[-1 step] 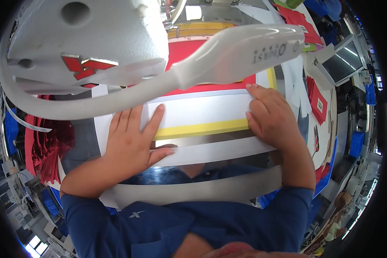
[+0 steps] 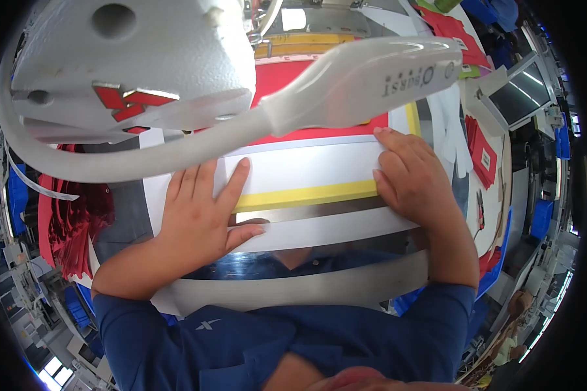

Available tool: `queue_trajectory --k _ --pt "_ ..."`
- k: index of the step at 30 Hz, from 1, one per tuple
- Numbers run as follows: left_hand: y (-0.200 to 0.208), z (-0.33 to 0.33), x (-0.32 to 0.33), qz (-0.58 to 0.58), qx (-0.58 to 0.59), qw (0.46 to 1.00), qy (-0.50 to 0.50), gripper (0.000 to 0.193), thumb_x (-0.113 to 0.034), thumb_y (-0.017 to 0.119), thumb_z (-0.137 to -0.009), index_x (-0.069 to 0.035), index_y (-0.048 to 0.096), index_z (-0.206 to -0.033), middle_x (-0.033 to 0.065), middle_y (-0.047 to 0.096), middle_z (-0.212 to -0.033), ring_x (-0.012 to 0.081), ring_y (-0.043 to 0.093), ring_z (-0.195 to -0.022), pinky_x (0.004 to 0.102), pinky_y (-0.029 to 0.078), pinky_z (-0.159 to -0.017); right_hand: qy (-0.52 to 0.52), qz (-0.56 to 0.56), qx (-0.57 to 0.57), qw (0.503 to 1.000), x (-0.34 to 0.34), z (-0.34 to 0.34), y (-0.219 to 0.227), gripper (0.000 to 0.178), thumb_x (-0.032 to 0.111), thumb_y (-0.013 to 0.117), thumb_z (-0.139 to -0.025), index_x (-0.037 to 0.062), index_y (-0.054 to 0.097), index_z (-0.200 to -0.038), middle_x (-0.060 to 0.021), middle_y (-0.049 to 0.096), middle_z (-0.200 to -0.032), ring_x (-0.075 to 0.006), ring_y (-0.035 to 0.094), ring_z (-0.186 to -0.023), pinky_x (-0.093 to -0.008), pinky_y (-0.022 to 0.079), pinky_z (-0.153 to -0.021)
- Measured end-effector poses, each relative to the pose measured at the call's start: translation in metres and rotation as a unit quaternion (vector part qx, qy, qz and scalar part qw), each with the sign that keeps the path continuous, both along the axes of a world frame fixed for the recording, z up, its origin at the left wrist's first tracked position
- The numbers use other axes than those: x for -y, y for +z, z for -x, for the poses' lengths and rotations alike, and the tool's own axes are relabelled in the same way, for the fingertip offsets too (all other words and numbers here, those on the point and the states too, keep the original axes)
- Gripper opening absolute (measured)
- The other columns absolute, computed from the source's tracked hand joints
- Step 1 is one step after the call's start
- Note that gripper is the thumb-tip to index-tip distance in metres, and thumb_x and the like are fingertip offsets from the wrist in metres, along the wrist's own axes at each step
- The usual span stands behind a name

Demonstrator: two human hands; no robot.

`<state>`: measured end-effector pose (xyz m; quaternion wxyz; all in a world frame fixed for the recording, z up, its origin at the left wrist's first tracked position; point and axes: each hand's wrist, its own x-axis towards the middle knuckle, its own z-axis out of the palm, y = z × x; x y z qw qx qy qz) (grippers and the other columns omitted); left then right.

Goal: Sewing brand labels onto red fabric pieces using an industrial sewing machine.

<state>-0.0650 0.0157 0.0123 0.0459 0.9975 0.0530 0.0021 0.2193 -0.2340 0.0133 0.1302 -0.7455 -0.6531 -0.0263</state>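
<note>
My left hand (image 2: 199, 212) lies flat and open, fingers spread, on the left part of a white panel (image 2: 306, 168) with a yellow front strip (image 2: 306, 197). Its thumb reaches toward a white band in front. At the panel's right side rests my right hand (image 2: 411, 173). That hand's index fingertip touches the near edge of a red fabric piece (image 2: 284, 79), while its thumb is apart, lower on the panel; the other fingers are curled. The red fabric lies behind the panel, partly hidden by a lamp.
A white gooseneck lamp (image 2: 365, 81) crosses over the panel from a grey sewing machine head (image 2: 137, 72) at upper left. Dark red shiny fabric (image 2: 81, 228) hangs at the left. On the right are red pieces (image 2: 479, 153), small snips (image 2: 480, 210) and a screen (image 2: 518, 91).
</note>
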Motion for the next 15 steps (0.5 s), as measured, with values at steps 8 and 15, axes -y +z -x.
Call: queue_trajectory --k 8,15 --pt "0.0055 -0.0002 -0.0015 0.003 -0.020 1.000 -0.001 0.099 -0.072 0.073 -0.087 -0.009 0.052 -0.161 0.0387 0.043 -0.158 0.0545 0.049 -0.142 0.0593 0.041 -0.111 -0.016 0.017 0.015 1.000 -0.0054 0.0067 0.0017 0.016 0.009 0.074 -0.088 0.0031 0.062 -0.097 -0.0213 0.072 -0.132 -0.0378 0.070 -0.123 -0.0483 0.054 -0.108" --pt "0.0023 0.0013 -0.0018 -0.002 -0.002 1.000 0.010 0.099 -0.072 0.073 -0.087 -0.008 0.053 -0.160 0.0395 0.046 -0.153 0.0524 0.051 -0.140 0.0556 0.043 -0.106 -0.015 0.041 0.025 0.999 -0.0055 0.0074 0.0026 0.015 0.008 0.072 -0.089 0.0034 0.061 -0.098 -0.0217 0.067 -0.140 -0.0392 0.068 -0.125 -0.0498 0.053 -0.107"
